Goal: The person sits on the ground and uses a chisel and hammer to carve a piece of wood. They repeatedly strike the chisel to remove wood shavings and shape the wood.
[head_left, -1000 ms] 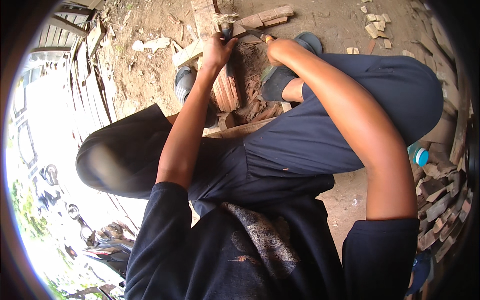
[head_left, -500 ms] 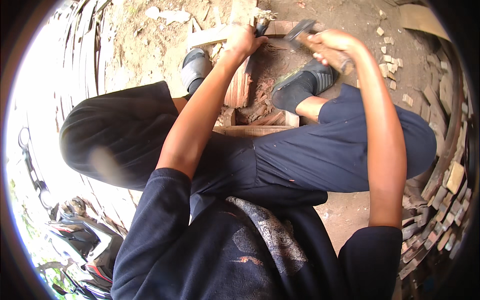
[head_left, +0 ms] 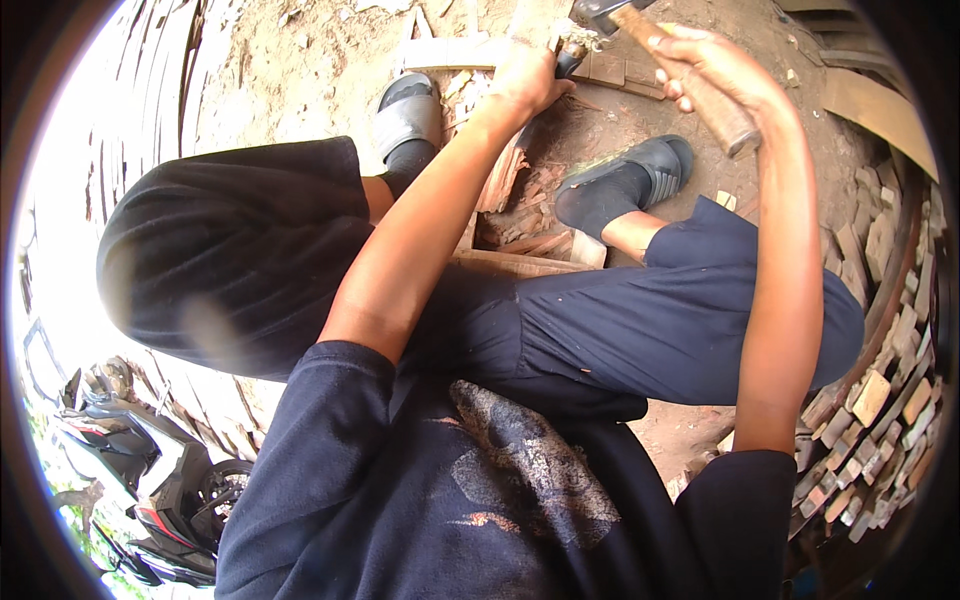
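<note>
My left hand (head_left: 530,82) is closed around a dark chisel (head_left: 571,57) whose top end is frayed and pale. The chisel's lower part slants down beside a split reddish piece of wood (head_left: 503,182), partly hidden by my forearm; its cutting end I cannot make out. My right hand (head_left: 722,68) grips the wooden handle of a hammer (head_left: 728,122), held up to the right of the chisel. The dark hammer head lies at the top edge of the picture, apart from the chisel's top.
A wooden strip (head_left: 455,53) lies crosswise beyond my feet, and a plank (head_left: 520,264) lies near my legs. Reddish chips (head_left: 538,190) cover the ground between my sandals. Stacked wood blocks (head_left: 870,400) stand at the right; a motorcycle (head_left: 165,480) is at the lower left.
The hammer has moved up and to the right, away from the chisel's top. My left hand with the chisel sits farther right in the picture, as the whole view has shifted somewhat.
</note>
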Demonstrator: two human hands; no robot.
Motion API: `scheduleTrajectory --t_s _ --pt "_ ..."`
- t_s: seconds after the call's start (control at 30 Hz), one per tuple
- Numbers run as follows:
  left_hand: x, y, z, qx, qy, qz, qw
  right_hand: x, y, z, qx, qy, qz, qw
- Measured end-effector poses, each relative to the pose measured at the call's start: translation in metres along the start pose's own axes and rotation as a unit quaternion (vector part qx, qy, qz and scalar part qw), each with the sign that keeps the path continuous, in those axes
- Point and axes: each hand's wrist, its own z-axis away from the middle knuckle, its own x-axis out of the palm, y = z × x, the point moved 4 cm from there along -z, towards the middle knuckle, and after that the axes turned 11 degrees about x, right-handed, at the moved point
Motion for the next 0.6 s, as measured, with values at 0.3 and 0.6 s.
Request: scheduleTrajectory --t_s 0.3,0.6 --pt "-0.007 0.003 0.003 -0.033 -0.012 0.047 0.998 0.010 -0.016 -0.002 -0.006 0.070 0.120 0.990" --pt "-0.003 0.015 0.015 0.007 0.006 0.055 0.998 0.004 0.006 0.001 0.046 0.008 0.048 0.998"
